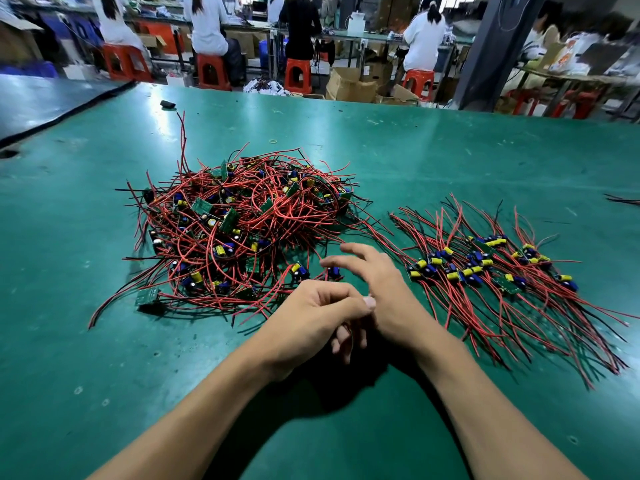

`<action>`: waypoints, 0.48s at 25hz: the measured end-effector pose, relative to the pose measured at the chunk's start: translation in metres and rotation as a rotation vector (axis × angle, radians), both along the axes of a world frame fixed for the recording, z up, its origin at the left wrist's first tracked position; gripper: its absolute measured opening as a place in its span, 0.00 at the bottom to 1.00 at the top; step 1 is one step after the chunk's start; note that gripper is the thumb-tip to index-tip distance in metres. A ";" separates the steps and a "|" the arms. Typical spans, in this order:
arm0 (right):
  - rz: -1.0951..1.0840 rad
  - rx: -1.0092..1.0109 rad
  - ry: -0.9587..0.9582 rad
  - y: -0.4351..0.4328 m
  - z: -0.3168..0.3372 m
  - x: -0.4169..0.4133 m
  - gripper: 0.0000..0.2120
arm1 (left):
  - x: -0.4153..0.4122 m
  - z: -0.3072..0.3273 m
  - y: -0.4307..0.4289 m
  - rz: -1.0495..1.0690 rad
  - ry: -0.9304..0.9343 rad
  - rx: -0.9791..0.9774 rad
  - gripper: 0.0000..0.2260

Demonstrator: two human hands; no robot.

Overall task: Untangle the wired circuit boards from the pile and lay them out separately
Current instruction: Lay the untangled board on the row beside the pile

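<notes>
Head view: I see my two bare forearms reaching in over the green matted counter [450, 157]. My right hand [377, 285] is spread loosely, its fingers straight and fanned toward the pile, with nothing in its grasp. My left hand [318, 317] sits just beside it with the fingers curled under and the thumb tip against the right hand. I cannot tell whether anything is pinched beneath those fingers.

The tangled heap of small green circuit boards with red and black wires [242, 216] lies on the counter ahead and to the left of both hands. Its loose wire ends stick out all round. Two boards with blue and yellow parts [299, 270] sit at its near edge, close to my right fingertips.

To the right of the hands, the separated boards with their wires [495, 268] lie in rough rows, wires running roughly parallel toward me.

A small black object [168, 104] and a yellow rubber band [273, 141] rest farther back. Beyond the counter, people sit on red plastic stools [298, 76] among cardboard boxes [349, 86].
</notes>
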State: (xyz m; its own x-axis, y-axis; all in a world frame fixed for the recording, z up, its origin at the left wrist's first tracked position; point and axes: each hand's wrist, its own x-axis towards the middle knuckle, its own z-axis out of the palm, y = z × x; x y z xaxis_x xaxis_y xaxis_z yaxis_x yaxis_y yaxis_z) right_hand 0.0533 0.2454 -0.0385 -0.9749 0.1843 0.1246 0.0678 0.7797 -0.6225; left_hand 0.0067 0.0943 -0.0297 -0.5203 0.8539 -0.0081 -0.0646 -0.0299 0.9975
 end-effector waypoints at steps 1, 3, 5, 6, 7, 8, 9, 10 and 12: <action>-0.042 -0.001 0.050 0.002 -0.002 -0.001 0.19 | -0.001 -0.001 0.000 0.001 -0.002 -0.013 0.14; -0.186 -0.104 0.206 0.005 -0.006 -0.002 0.05 | -0.002 0.000 0.000 0.056 -0.021 -0.003 0.11; -0.335 -0.260 0.350 0.011 -0.007 -0.002 0.03 | -0.004 0.004 0.001 0.167 -0.074 0.051 0.10; -0.395 -0.325 0.420 0.014 -0.007 -0.001 0.03 | -0.006 0.004 0.001 0.234 -0.100 0.081 0.10; -0.430 -0.378 0.482 0.017 -0.006 -0.001 0.03 | -0.008 0.004 0.000 0.301 -0.129 0.105 0.10; -0.436 -0.431 0.525 0.019 -0.004 -0.001 0.03 | -0.011 0.003 -0.001 0.358 -0.165 0.116 0.10; -0.423 -0.499 0.554 0.020 -0.002 0.000 0.02 | -0.014 0.002 -0.001 0.401 -0.206 0.111 0.11; -0.406 -0.592 0.573 0.019 0.001 0.000 0.02 | -0.015 0.001 -0.001 0.430 -0.239 0.088 0.10; -0.366 -0.863 0.579 0.017 0.011 0.001 0.04 | -0.015 -0.002 0.000 0.449 -0.215 0.012 0.07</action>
